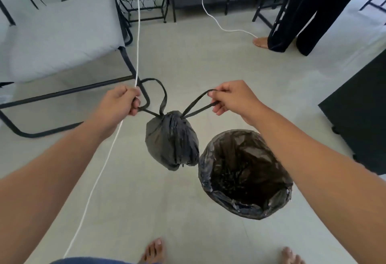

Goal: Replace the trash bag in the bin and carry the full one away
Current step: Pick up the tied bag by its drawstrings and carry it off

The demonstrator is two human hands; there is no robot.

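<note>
Here the full trash bag (171, 140), dark grey, cinched and bulging, hangs above the floor (146, 201) beside the freshly lined bin (245, 175); left hand (119, 101) and right hand (231, 97) each grip a drawstring loop.

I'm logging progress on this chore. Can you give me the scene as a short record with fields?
full bag: dark trash bag, cinched, hanging above the floor
left hand: grips one drawstring loop
right hand: pinches the other loop
bin: on the floor right of the bag, already lined with a fresh liner
remaining: carry the bag away
</note>
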